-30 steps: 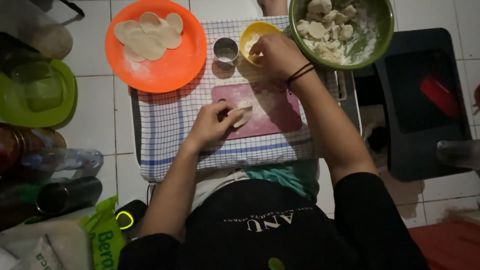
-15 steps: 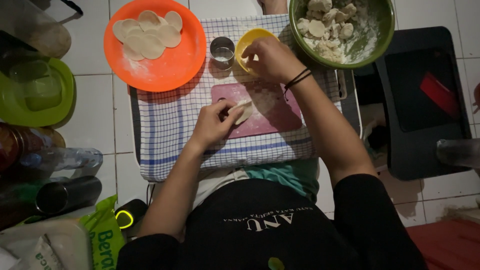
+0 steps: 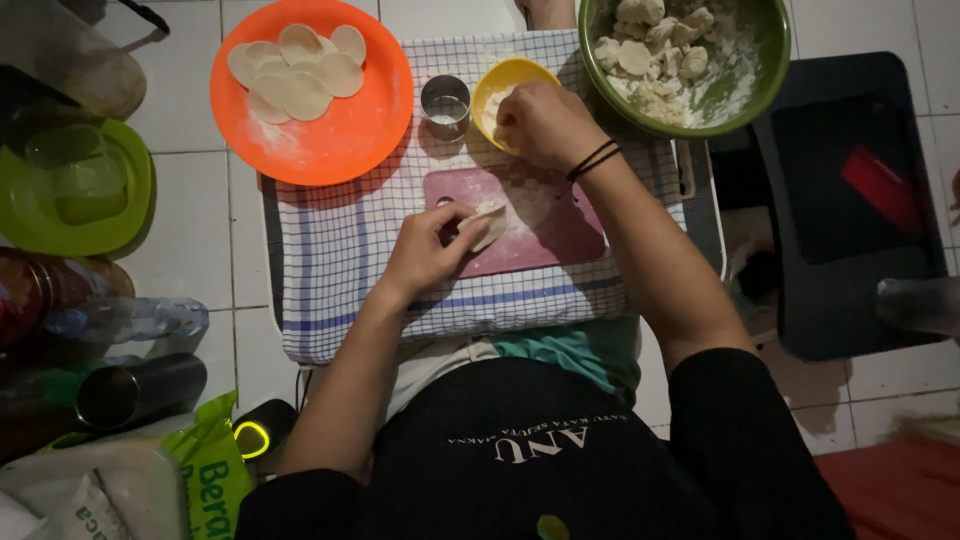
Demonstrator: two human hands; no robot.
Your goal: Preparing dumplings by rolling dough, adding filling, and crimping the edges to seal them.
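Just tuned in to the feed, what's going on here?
A person sits at a checked cloth. The left hand holds a round dough piece on a pink board. The right hand dips into a yellow bowl. Flat rounds lie on an orange plate; dough lumps fill a green bowl.

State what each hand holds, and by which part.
The left hand pinches a dough round by its edge. The right hand reaches into the yellow bowl; any hold is hidden.

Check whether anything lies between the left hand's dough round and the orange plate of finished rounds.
Nothing visible blocks it. The left hand holds the dough round over the pink board; only bare checked cloth lies toward the orange plate. The metal ring cutter stands aside.
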